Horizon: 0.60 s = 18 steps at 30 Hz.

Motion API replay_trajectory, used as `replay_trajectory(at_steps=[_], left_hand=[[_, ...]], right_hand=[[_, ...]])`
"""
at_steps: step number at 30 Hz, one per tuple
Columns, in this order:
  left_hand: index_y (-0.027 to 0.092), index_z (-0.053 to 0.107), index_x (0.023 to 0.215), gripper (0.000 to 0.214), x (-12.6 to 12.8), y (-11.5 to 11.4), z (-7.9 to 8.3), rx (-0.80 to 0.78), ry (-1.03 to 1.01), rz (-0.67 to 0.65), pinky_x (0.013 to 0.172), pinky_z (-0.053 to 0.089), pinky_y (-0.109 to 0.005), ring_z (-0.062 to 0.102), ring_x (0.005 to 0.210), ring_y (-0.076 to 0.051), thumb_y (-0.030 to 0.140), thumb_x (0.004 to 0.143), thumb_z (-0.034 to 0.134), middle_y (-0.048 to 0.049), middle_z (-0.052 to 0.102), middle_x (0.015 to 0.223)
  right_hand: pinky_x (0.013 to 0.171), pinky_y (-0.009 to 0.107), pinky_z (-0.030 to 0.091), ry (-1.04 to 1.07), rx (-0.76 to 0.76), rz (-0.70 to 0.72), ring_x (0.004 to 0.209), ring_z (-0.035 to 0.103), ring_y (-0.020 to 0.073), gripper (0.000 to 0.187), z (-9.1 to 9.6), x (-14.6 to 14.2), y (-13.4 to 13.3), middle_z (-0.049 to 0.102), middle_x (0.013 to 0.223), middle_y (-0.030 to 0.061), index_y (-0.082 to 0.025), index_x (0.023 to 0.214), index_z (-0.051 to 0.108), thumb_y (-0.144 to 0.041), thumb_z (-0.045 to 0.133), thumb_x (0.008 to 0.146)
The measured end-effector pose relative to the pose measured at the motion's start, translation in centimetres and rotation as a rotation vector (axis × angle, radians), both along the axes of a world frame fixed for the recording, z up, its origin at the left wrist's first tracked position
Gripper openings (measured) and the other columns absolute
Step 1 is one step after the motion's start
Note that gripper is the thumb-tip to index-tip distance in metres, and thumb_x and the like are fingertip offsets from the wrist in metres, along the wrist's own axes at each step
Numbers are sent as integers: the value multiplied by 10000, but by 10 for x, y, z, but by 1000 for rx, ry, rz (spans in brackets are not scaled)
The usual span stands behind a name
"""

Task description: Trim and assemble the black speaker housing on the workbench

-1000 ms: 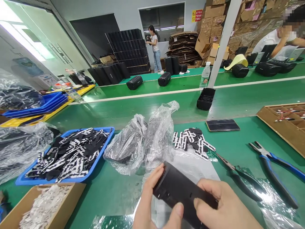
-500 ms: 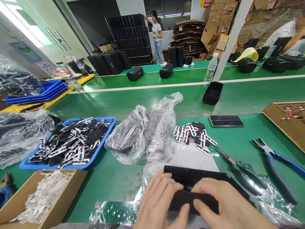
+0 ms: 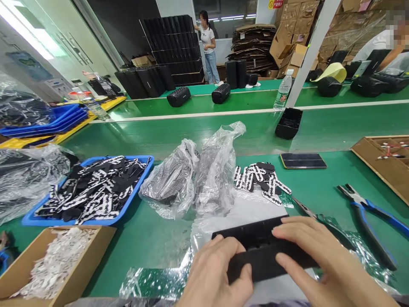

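Observation:
A long, hollow black plastic housing [image 3: 260,260] lies in front of me at the near edge of the green table, over a white sheet [image 3: 255,213]. My left hand [image 3: 220,268] grips its left end, thumb on the near wall and fingers bent over the top. My right hand [image 3: 316,251] grips its right part, thumb at the near wall and fingers over the far side. Past the housing lies a small pile of black-and-white strips [image 3: 260,179]. Needle-nose pliers [image 3: 309,211] rest beside my right hand, partly hidden by it.
Combination pliers [image 3: 361,204] and a phone [image 3: 303,160] lie to the right. Plastic-wrapped bundles [image 3: 214,179] stand mid-table. A blue tray [image 3: 119,219] of strips and a cardboard box [image 3: 99,251] of white scraps sit left. Another open housing [image 3: 289,123] is on the green belt; a person [image 3: 209,42] stands behind.
My right hand has moved right along the housing, and its fingers have come out of the middle of it. The housing has turned a little, its left end nearer me.

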<state>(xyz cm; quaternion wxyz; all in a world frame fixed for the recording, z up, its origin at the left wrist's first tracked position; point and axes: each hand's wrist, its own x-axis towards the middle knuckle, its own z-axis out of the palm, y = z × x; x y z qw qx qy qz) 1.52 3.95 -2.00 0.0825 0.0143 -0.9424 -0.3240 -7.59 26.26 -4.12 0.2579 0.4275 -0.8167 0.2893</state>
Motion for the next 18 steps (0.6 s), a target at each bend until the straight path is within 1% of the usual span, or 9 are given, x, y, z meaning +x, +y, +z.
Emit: replay_trajectory(at_steps=[1, 3, 6, 9, 12, 14, 18], left_hand=[[242, 579, 823, 75, 0, 0, 5, 1, -37, 6, 907, 372, -379, 599, 903, -229, 281, 863, 529, 31, 632, 845], [247, 605, 843, 61, -1, 1, 15, -13, -94, 10, 873, 373, -353, 600, 937, -234, 253, 858, 546, 30, 636, 847], [252, 629, 857, 73, -2, 2, 24, -41, -153, 11, 819, 374, -323, 607, 920, -217, 212, 826, 577, 39, 645, 852], [248, 625, 841, 56, -3, 3, 25, -70, -167, 33, 754, 373, -306, 614, 930, -228, 216, 807, 595, 32, 650, 850], [251, 606, 816, 60, -4, 4, 25, -109, -148, 19, 718, 381, -294, 631, 926, -238, 216, 806, 558, 29, 653, 831], [253, 598, 801, 62, -4, 5, 26, -127, -147, 23, 691, 389, -284, 646, 911, -239, 216, 794, 548, 22, 656, 821], [245, 575, 787, 60, -7, 6, 31, -141, -179, 63, 670, 396, -277, 664, 914, -242, 193, 767, 554, 7, 672, 845]], right_hand=[[1031, 321, 513, 12, 19, -1, 1242, 583, 162, 318, -4, -2, 1, 695, 1221, -55, -346, 1273, 529, -272, 632, 982], [957, 357, 534, -32, 42, 27, 1160, 611, 174, 294, -11, -5, 0, 701, 1152, -41, -335, 1248, 521, -239, 617, 987], [923, 392, 534, -115, 50, 25, 1120, 629, 185, 277, -14, -6, -4, 686, 1134, -20, -336, 1261, 512, -251, 593, 1010], [878, 412, 533, -128, 46, 8, 1095, 654, 216, 208, -12, -5, -6, 691, 1097, 3, -311, 1204, 556, -265, 593, 1005], [874, 432, 522, -129, 81, 4, 1049, 669, 227, 149, -9, -3, -7, 695, 1053, 20, -275, 1144, 591, -242, 576, 1000], [880, 437, 516, -133, 95, 6, 1040, 666, 226, 134, -6, -2, -7, 694, 1051, 25, -265, 1134, 599, -243, 564, 1007], [890, 444, 500, -130, 65, 16, 1032, 652, 226, 136, -2, -1, -9, 692, 1054, 23, -261, 1141, 602, -247, 552, 1015]])
